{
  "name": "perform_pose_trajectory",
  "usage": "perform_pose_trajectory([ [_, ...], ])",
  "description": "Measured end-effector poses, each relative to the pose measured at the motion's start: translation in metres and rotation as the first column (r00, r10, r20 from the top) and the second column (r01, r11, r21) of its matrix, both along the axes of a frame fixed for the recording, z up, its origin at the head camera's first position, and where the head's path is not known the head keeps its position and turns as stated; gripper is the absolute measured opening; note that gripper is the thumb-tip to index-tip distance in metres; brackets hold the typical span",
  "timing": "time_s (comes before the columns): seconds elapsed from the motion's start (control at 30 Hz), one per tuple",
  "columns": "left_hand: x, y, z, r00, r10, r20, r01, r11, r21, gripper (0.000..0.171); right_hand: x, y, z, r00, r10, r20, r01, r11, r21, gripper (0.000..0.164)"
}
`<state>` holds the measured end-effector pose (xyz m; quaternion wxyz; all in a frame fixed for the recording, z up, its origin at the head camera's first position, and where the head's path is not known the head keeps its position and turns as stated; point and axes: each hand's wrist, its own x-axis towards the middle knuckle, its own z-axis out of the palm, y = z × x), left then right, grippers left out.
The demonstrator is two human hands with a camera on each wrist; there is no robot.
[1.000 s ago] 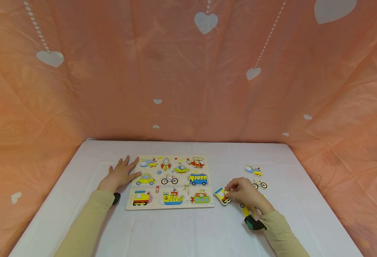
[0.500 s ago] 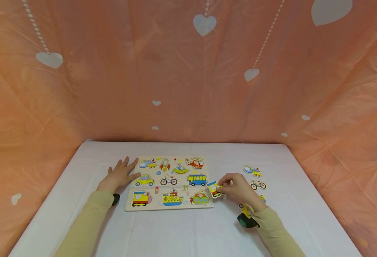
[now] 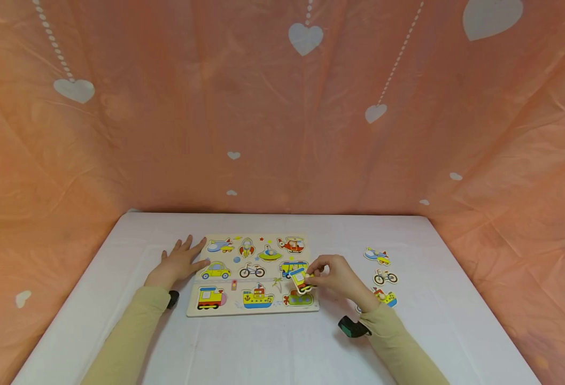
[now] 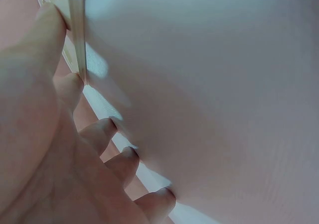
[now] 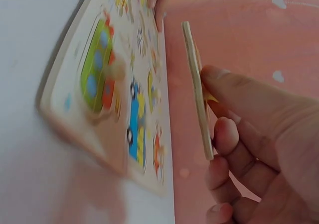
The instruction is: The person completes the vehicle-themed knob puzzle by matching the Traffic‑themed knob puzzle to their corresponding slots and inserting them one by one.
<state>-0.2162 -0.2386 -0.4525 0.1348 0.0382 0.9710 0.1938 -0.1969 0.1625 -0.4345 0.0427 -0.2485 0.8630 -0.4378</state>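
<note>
Reaching in from the left in a beige sleeve (image 3: 130, 331). Spreading the fingers of the left hand (image 3: 172, 268) nearly straight, touching the left edge of the wooden peg puzzle board (image 3: 234, 303) with thumb and index finger, resting the other fingertips on the white table (image 3: 244, 350). Showing on the board, left to right, a train picture (image 3: 210, 298), car picture (image 3: 216, 271), airplane picture (image 3: 221, 246), rocket piece (image 3: 246, 247), bicycle picture (image 3: 252, 271), ship picture (image 3: 258, 298), flying saucer piece (image 3: 270, 253), helicopter piece (image 3: 291, 244), bus piece (image 3: 294, 265) and submarine piece (image 3: 299, 300). Pinching the tilted train piece (image 3: 299, 280) between thumb and fingers of the right hand (image 3: 335, 276), apart from the board and above its right part, overlapping bits of the bus piece and submarine piece in the head view. Wearing a black wrist device (image 3: 353, 327) farther right. Showing on the table beyond, loose, an airplane piece (image 3: 377, 256), a ship piece (image 3: 387, 298) partly hidden by the right forearm, and a bicycle piece (image 3: 385, 277).
</note>
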Motion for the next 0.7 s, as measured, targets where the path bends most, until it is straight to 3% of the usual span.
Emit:
perform_pose_trajectory([
  [0.33, 0.0, -0.001, -0.001, 1.0, 0.006, 0.013, -0.006, 1.0, 0.008, 0.079, 0.001, -0.037, 0.0, 0.999, 0.025, -0.03, -0.026, 0.999, -0.026, 0.014],
  [0.7, -0.002, 0.0, 0.001, 1.0, 0.006, 0.014, -0.007, 1.0, 0.006, 0.077, 0.005, -0.072, -0.009, 0.999, 0.052, 0.009, -0.052, 0.998, -0.042, 0.014],
])
